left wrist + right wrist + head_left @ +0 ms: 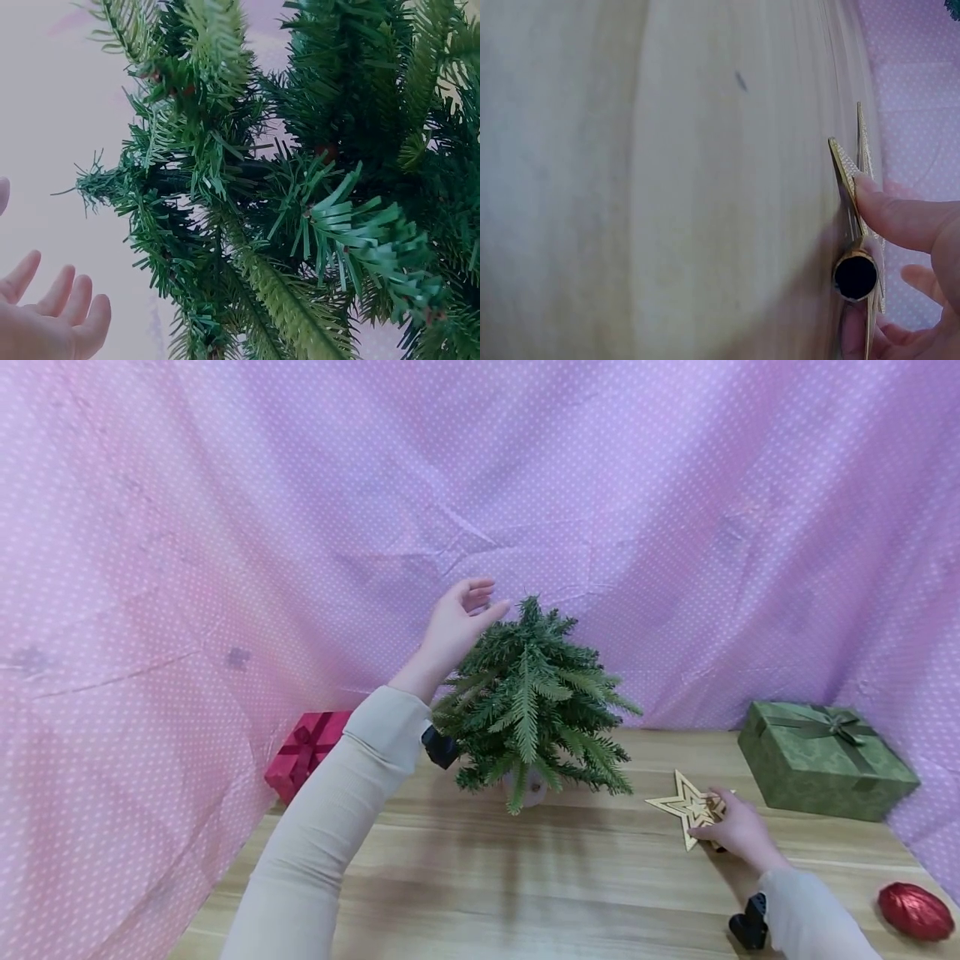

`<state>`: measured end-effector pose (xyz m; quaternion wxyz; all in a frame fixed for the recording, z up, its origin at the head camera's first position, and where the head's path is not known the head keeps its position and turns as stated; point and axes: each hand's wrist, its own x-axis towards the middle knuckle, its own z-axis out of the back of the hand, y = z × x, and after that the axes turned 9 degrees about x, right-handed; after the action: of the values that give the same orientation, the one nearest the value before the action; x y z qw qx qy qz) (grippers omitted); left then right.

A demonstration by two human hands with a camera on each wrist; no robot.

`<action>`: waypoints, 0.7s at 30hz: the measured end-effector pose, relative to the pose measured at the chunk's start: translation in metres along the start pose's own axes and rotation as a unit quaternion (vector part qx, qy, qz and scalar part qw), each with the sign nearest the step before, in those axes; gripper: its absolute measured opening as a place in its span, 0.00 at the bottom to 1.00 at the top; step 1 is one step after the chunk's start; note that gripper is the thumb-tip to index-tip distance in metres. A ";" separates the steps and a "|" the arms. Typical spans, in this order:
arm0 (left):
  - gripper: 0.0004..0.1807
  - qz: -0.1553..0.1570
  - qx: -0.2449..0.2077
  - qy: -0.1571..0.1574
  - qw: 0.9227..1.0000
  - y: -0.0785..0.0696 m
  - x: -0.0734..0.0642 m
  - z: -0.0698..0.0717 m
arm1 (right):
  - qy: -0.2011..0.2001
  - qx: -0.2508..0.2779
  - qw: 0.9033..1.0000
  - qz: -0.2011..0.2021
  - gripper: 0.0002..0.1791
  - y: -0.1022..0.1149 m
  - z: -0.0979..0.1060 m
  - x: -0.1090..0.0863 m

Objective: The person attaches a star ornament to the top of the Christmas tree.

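Observation:
A small artificial Christmas tree (528, 702) stands upright on the wooden table. Beside its tip my left hand (461, 618) is raised, fingers loosely bent and nothing in them; the left wrist view has its fingers (56, 300) next to the bare top (101, 184). To the right of the tree, my right hand (738, 831) pinches a gold star tree topper (692, 808) between thumb and fingers. From the right wrist the star (847, 169) appears edge-on, with the dark open end of its round socket (855, 276) facing the camera. Part of the star is hidden behind the fingers.
A green gift box (825, 764) with a bow sits at the back right, and a red gift box (303, 752) at the left, partly behind my left sleeve. A shiny red oval ornament (915, 910) lies near the right edge. Pink dotted cloth (480, 468) hangs behind the table.

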<state>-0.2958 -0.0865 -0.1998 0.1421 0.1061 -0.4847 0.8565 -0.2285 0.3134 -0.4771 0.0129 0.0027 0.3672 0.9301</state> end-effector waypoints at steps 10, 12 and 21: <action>0.30 0.021 0.006 0.026 0.999 -0.005 0.012 -0.007 | 0.017 0.006 1.000 -0.005 0.55 0.000 0.001 0.003; 0.29 0.023 0.003 0.031 0.999 -0.005 0.014 -0.008 | 0.024 0.011 1.000 -0.008 0.55 0.000 0.001 0.004; 0.28 0.033 0.007 0.060 0.998 -0.002 0.018 -0.019 | 0.060 0.048 0.997 -0.032 0.58 0.000 0.003 0.006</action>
<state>-0.3125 -0.0671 -0.2023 0.1421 0.0398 -0.4723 0.8690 -0.2349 0.3156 -0.4754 0.0209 -0.0641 0.4116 0.9089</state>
